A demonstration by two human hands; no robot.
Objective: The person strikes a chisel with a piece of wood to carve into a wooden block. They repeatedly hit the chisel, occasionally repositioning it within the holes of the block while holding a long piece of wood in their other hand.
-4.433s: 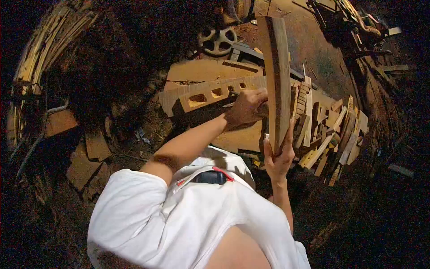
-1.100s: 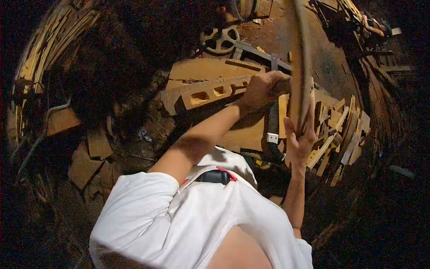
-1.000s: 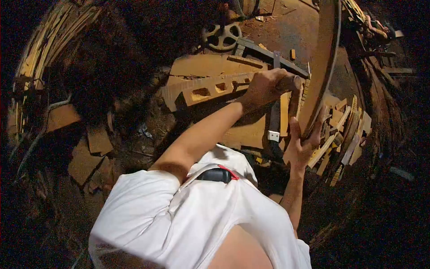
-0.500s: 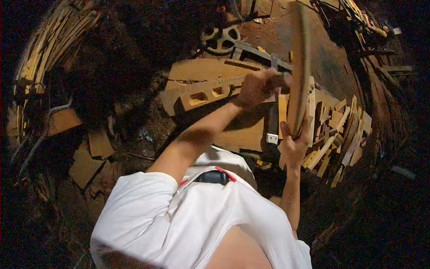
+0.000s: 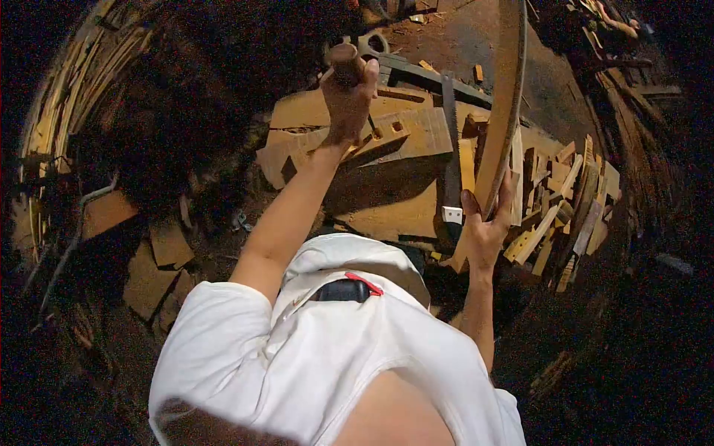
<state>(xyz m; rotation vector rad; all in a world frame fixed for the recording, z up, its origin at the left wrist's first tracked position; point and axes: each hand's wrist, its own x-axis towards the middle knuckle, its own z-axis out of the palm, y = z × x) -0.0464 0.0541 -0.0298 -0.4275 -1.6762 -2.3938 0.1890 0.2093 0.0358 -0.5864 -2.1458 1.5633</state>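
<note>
My left hand [image 5: 348, 104] is raised over the far left of the workbench, closed around a wooden handle [image 5: 344, 58] whose round butt end faces up; the rest of the tool is hidden. Below it lies a wooden block [image 5: 428, 134] with square mortise holes cut in it. A thin dark rod [image 5: 371, 121] shows between that hand and the holes. On the other side, my right hand [image 5: 487, 234] grips the lower part of a long, curved wooden board [image 5: 506, 111] held upright, thumb on its left and fingers on its right.
A handsaw [image 5: 451, 141] with a white fitting lies left of the board. Many wood offcuts [image 5: 554, 215] are heaped at the right. Beyond the bench are a dark beam [image 5: 424, 74] and a wheel [image 5: 373, 43]. Flat boards [image 5: 167, 241] lie at the left, near long strips [image 5: 82, 97].
My left hand has swung left and up with the handle, away from the saw and the curved board. The curved board has shifted slightly right, still in my right hand.
</note>
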